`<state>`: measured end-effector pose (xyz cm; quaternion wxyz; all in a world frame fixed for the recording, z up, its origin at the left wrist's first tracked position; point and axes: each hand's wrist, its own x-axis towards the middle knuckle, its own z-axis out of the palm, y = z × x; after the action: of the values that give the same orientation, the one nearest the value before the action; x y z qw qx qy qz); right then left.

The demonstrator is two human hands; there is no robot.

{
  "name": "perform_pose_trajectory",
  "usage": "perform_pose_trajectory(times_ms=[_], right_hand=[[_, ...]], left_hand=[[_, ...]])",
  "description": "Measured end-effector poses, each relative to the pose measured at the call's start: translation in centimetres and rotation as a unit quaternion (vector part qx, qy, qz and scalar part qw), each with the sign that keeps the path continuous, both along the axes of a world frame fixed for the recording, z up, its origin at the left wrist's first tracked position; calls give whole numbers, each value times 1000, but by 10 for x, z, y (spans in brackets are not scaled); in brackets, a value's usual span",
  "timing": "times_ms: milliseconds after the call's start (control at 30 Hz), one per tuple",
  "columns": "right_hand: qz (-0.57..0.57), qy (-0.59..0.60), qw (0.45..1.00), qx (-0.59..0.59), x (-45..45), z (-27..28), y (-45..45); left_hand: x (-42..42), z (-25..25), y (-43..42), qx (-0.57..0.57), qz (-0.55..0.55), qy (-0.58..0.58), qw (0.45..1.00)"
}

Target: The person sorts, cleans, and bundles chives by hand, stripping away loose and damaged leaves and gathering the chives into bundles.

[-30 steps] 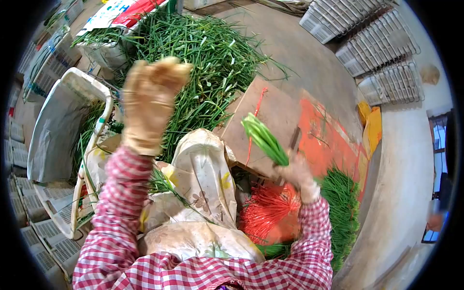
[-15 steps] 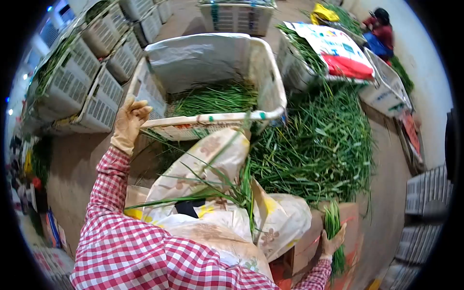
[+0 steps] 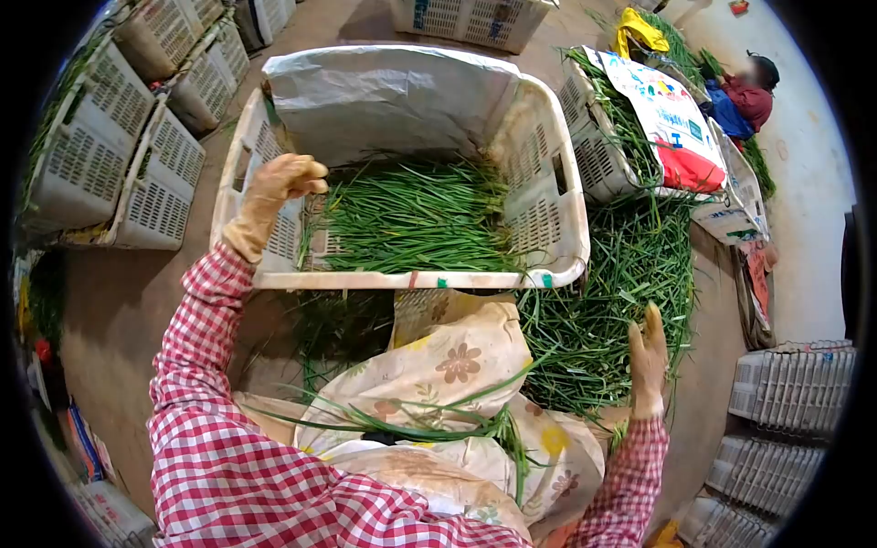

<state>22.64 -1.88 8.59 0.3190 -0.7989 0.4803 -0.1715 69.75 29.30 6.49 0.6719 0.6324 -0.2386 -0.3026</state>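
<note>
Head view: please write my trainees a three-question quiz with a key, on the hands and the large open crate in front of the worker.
1. What lies inside the large open crate?
A) glass bottles
B) long green stalks
C) folded towels

2. True or false: the right hand is gripping a bunch of stalks.

3. Which hand appears over the crate's left side in the picture?

Key:
1. B
2. False; it looks empty.
3. The left hand

Brown floor (image 3: 114, 310): lined white crate (image 3: 402, 279), loose green stalks (image 3: 630, 274) heaped beside it, other crates (image 3: 160, 183) around.
</note>
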Motion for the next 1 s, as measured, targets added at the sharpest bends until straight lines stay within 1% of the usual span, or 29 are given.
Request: perform_pose_trajectory(times_ms=[33, 100, 133, 167, 200, 233, 300, 333, 367, 400, 433, 467, 500, 567, 633, 667, 700, 733, 767, 833, 900, 967, 1000], right_hand=[[17, -22, 1000, 2, 28, -12, -11], [15, 16, 999, 26, 89, -26, -20], [-3, 25, 998, 55, 116, -36, -22], [8, 45, 998, 34, 133, -53, -30], [15, 93, 995, 41, 154, -55, -29], [19, 132, 990, -34, 163, -79, -35], [-16, 197, 971, -134, 178, -92, -31], [-24, 192, 964, -180, 179, -96, -26], [-26, 200, 963, -179, 178, -96, -26], [-25, 185, 968, -169, 178, -96, -27], [-25, 170, 972, -159, 177, -97, -27], [-23, 171, 968, -185, 177, -100, -26], [-27, 177, 967, -183, 179, -100, -25], [-24, 173, 967, -187, 181, -97, -23], [-16, 169, 966, -195, 180, -99, -24], [-22, 172, 967, -184, 181, -97, -24], [-29, 173, 969, -174, 180, -98, -24], [-9, 165, 964, -210, 179, -101, -25], [-10, 164, 964, -210, 178, -103, -26], [-6, 138, 970, -200, 179, -101, -24], [-7, 128, 974, -187, 178, -102, -25], [6, 141, 967, -211, 179, -100, -24], [-13, 147, 970, -191, 182, -95, -22]], left_hand=[[3, -8, -18, 21, -30, -31, 999], [8, -35, -55, 71, -68, -31, 995], [10, -52, -72, 132, -102, -65, 984], [12, -68, -88, 191, -136, -101, 967], [9, -90, -105, 237, -167, -102, 951], [5, -111, -123, 281, -198, -104, 933], [-7, -139, -154, 348, -281, -169, 878], [-14, -165, -166, 346, -300, -229, 859], [-21, -189, -177, 341, -316, -289, 837], [-29, -206, -188, 355, -358, -343, 792], [-38, -212, -201, 366, -398, -397, 742], [-44, -217, -213, 398, -437, -393, 704], [-44, -228, -224, 404, -464, -362, 700], [-48, -251, -234, 410, -451, -381, 695], [-57, -260, -240, 430, -469, -386, 668], [-63, -266, -242, 446, -486, -394, 640], [-70, -281, -239, 448, -471, -378, 659], [-76, -282, -238, 451, -465, -349, 677], [-82, -283, -236, 455, -457, -319, 695], [-87, -281, -221, 423, -490, -309, 697], [-84, -291, -201, 364, -491, -310, 728], [-85, -297, -199, 379, -486, -339, 710], [-88, -294, -199, 390, -481, -362, 697]])
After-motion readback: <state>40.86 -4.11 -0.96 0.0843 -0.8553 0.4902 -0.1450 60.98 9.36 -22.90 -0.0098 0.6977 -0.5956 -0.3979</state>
